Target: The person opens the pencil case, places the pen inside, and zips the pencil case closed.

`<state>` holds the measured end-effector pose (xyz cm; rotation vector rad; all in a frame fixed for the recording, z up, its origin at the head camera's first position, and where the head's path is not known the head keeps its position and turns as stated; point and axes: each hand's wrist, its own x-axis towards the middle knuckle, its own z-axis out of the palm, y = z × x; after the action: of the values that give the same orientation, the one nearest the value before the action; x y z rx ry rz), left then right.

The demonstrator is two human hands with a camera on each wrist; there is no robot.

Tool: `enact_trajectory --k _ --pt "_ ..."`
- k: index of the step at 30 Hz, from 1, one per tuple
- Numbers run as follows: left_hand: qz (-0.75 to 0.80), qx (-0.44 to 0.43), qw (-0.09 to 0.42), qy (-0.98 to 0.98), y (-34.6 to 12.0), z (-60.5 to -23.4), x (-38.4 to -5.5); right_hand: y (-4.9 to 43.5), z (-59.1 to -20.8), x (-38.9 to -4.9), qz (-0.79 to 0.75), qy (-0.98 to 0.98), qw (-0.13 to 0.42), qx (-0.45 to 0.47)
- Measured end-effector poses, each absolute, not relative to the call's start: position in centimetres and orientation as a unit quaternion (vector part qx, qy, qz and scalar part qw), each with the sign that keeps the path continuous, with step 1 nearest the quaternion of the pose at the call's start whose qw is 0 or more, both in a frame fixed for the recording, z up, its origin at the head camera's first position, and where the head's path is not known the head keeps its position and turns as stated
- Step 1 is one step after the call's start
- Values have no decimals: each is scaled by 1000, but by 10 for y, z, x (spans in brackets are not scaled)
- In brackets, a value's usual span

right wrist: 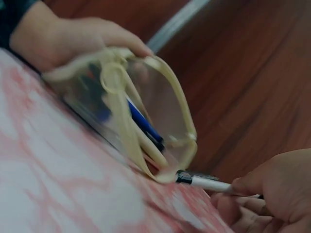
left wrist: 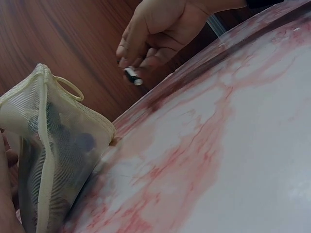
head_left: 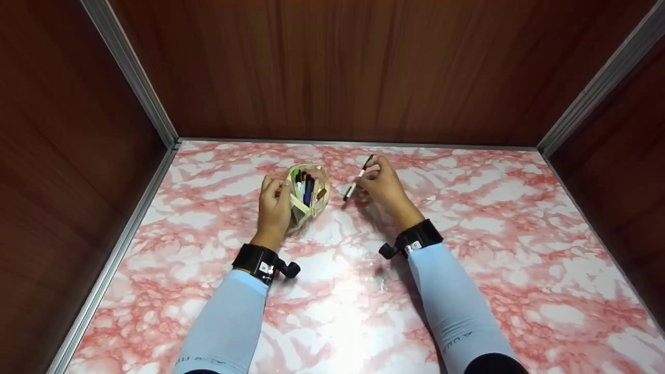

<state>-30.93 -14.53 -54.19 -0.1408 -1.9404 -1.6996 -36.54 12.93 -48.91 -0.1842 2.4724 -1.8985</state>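
Note:
A cream mesh pencil pouch with its mouth spread apart holds several pens, one of them blue. My left hand grips the pouch by its left rim; in the left wrist view the pouch's mesh side hides most of its contents. To the right of the pouch, my right hand pinches a white pen with black ends between thumb and fingers. In the right wrist view the pen points its black end toward the pouch's rim; whether they touch I cannot tell.
Both things are over a red-and-white marbled tabletop. Dark wood panels with metal edge strips stand at the back and both sides. Black camera bands are worn on both wrists.

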Motion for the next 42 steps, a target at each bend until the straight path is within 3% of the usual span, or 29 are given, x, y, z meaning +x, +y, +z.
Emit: enact_trajectory --k 11,26,42 --pt "-622 -67 279 -729 -146 -544 -311 81 -495 -348 -667 741 -17 -78" --pt "-612 -101 272 -736 -141 -541 -307 56 -496 -326 -564 806 65 -167" --pt "-641 -50 274 -715 -143 -536 -309 60 -493 -325 -520 793 93 -303"
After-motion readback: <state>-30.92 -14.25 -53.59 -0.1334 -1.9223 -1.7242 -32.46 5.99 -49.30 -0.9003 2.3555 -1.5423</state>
